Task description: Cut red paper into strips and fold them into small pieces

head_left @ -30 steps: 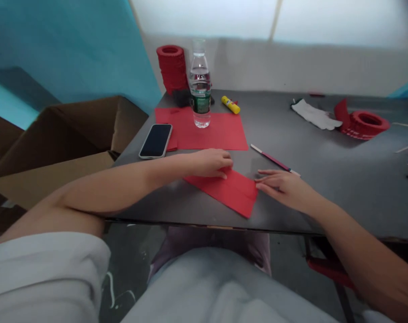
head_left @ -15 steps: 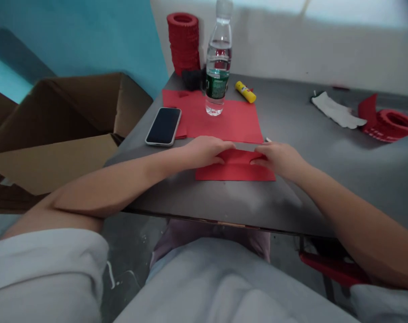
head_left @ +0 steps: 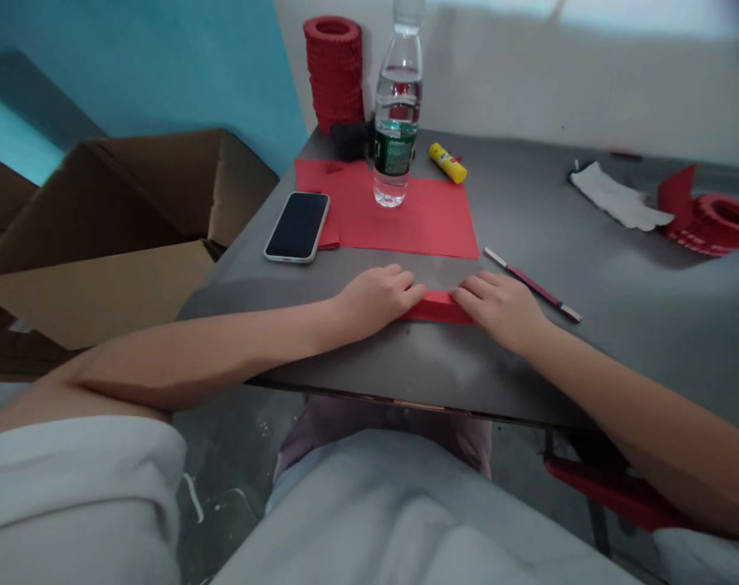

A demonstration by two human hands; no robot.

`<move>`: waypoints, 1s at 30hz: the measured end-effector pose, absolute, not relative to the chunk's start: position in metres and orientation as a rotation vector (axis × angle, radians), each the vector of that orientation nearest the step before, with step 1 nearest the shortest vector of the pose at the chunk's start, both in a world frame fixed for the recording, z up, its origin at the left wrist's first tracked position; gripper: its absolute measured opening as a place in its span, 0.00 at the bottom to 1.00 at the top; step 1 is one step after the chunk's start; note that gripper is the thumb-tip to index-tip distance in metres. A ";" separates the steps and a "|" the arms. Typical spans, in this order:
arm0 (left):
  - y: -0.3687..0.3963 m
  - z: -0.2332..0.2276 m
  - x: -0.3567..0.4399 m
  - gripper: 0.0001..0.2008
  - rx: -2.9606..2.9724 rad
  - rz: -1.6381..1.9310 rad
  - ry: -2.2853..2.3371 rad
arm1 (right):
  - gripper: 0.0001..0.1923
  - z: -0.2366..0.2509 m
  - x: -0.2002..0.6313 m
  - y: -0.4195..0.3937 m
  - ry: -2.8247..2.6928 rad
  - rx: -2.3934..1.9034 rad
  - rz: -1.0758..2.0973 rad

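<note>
- The folded red paper (head_left: 437,308) is held on the desk (head_left: 409,361), near the front edge.
- Its left part is gripped by the left hand (head_left: 380,303), fingers curled nearly closed.
- Its right part is gripped by the right hand (head_left: 501,310), similarly curled.
- A slim pen (head_left: 535,286) is laid just beyond the right hand.
- A larger red sheet (head_left: 439,223) is topped by a water bottle (head_left: 397,150); a smartphone (head_left: 297,227) is placed at its left.

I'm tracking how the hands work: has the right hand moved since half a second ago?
Yes. The right hand has drawn toward the person: against the thin stick, most of which it hid then, it now sits on the near side.
</note>
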State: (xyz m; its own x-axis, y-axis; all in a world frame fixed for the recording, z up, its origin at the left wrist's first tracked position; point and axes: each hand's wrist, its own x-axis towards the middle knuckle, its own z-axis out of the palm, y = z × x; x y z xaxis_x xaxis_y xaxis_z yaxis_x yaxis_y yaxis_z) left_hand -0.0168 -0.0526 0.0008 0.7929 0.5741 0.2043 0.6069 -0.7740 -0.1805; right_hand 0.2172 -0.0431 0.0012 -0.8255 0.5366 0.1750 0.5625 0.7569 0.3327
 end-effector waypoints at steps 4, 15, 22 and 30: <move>-0.066 -0.010 -0.021 0.16 -2.792 -0.408 -0.855 | 0.16 -0.012 0.227 -0.043 -2.809 -0.751 -0.378; -0.057 0.004 -0.023 0.18 -2.909 -0.559 -1.199 | 0.15 0.016 0.218 -0.045 -2.730 -1.099 -0.064; -0.071 -0.011 -0.025 0.19 -2.920 -0.305 -0.854 | 0.16 -0.001 0.229 -0.060 -2.835 -0.833 -0.396; -0.071 -0.015 -0.027 0.28 -3.107 -0.144 -0.845 | 0.22 0.009 0.211 -0.043 -2.796 -1.219 -0.217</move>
